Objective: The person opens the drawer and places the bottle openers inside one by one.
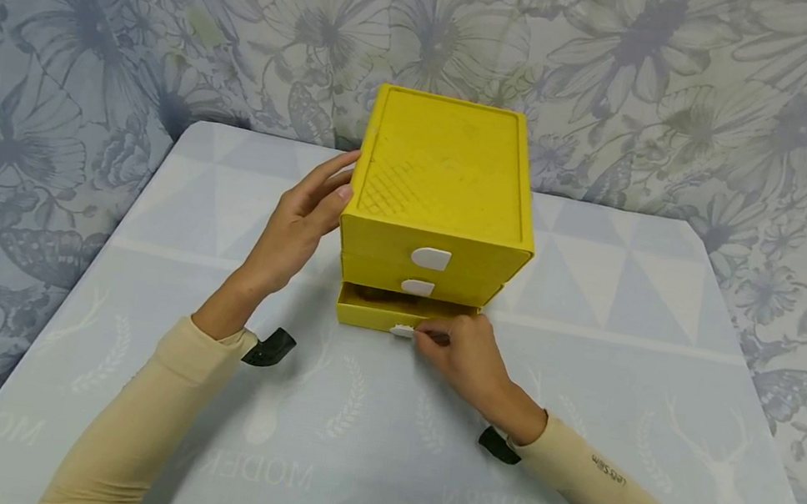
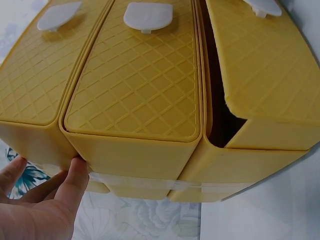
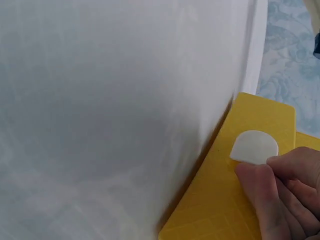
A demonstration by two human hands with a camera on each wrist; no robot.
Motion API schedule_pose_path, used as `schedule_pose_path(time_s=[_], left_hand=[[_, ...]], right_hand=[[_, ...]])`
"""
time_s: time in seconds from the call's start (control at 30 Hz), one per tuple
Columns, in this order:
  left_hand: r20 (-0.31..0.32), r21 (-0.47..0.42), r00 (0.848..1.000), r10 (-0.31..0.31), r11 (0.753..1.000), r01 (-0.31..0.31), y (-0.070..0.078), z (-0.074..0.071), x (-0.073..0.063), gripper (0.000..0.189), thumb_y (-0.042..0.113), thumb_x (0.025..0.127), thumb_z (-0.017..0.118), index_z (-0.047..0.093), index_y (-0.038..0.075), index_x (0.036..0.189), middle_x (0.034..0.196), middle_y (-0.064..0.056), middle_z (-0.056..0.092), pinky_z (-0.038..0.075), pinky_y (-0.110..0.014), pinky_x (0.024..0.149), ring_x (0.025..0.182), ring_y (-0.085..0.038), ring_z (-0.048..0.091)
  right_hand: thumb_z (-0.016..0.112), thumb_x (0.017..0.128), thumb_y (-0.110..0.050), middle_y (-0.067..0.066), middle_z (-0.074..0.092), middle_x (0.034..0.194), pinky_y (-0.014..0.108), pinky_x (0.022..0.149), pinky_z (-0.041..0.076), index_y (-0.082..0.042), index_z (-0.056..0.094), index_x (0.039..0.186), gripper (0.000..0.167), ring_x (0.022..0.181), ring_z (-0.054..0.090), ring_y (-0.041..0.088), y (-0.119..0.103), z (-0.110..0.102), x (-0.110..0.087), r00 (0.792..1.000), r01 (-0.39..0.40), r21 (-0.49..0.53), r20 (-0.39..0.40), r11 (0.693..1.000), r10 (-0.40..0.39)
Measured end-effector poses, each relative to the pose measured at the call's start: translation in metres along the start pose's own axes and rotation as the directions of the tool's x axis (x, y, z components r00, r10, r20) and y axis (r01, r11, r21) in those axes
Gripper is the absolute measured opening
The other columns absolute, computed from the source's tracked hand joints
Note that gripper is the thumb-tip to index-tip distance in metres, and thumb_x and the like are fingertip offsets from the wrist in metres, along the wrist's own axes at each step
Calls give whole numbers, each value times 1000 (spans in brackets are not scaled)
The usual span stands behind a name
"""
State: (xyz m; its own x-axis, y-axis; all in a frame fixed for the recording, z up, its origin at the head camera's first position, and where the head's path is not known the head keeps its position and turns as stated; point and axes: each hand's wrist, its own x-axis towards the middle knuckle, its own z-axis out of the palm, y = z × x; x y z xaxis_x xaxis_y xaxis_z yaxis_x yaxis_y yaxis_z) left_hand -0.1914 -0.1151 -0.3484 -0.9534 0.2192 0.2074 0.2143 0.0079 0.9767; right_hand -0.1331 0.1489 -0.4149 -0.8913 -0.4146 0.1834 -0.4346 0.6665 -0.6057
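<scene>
A yellow three-drawer box [image 1: 452,165] stands on the table, each drawer with a white tab handle. Its bottom drawer [image 1: 365,315] is pulled partly out, while the upper two are closed. At that drawer's white handle [image 3: 255,147], my right hand [image 1: 463,352] pinches the edge between thumb and curled finger. My left hand [image 1: 301,223] rests its extended fingers against the box's left side. In the left wrist view, fingertips [image 2: 77,167] touch the side wall near the upper drawers. The drawer's inside is mostly in shadow.
A pale patterned cloth [image 1: 364,449] covers the table under the box. Behind it hangs a floral wall covering [image 1: 620,85]. Clear tape [image 2: 135,181] runs across the box's side.
</scene>
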Motion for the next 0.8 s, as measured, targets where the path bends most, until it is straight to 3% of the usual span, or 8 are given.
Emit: schedule_pose_path(time_s=[0.2,0.53,0.8], left_hand=[[6,4,1000,0,1000,0,0,2,0,49,30,108,43,36,27,157,158,-4,41,41,-51,115,141,-23,46],[14,-12,1000,2,1000,-2,2,2,2,49,29,108,43,36,26,157,157,-5,41,40,-51,115,141,-24,46],[14,-7,999,-29,1000,29,-2,0,2,50,32,108,43,34,28,158,159,-6,39,38,-52,117,142,-25,45]], right_hand=[[74,89,-8,1,77,81,22,62,58,-8,83,87,9,69,69,7,5,2,5,999,-18,19,-33,1000,18],[73,90,-3,14,75,108,32,77,63,2,77,110,21,91,75,23,10,3,6,1000,-17,84,-4,996,17],[72,89,-1,14,76,106,33,78,63,2,77,108,20,91,75,22,16,5,10,1000,-3,91,18,996,1]])
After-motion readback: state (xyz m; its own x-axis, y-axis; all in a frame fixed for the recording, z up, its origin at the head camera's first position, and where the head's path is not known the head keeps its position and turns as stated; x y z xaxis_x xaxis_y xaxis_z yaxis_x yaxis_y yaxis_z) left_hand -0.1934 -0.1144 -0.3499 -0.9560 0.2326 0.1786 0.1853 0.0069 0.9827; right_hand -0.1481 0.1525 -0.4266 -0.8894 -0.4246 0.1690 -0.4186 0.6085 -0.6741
